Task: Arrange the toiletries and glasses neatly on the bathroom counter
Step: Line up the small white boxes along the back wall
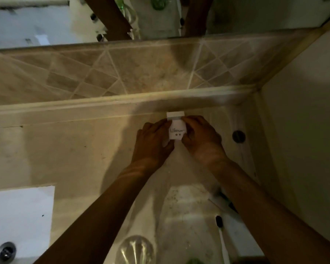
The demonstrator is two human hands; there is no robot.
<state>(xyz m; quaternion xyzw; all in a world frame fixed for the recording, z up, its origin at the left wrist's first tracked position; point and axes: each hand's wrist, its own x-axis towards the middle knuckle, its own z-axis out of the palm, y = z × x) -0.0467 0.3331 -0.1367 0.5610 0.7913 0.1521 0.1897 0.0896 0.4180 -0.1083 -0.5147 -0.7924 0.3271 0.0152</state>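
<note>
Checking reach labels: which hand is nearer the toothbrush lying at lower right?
Right. The right hand grips the white box at the counter's back, its forearm passing beside the toothbrush. The left hand holds the box's other side, farther left.

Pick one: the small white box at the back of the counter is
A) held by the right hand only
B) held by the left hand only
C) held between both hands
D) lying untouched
C: the left hand and right hand both grip the white box, one on each side, near the back ledge of the counter.
</note>
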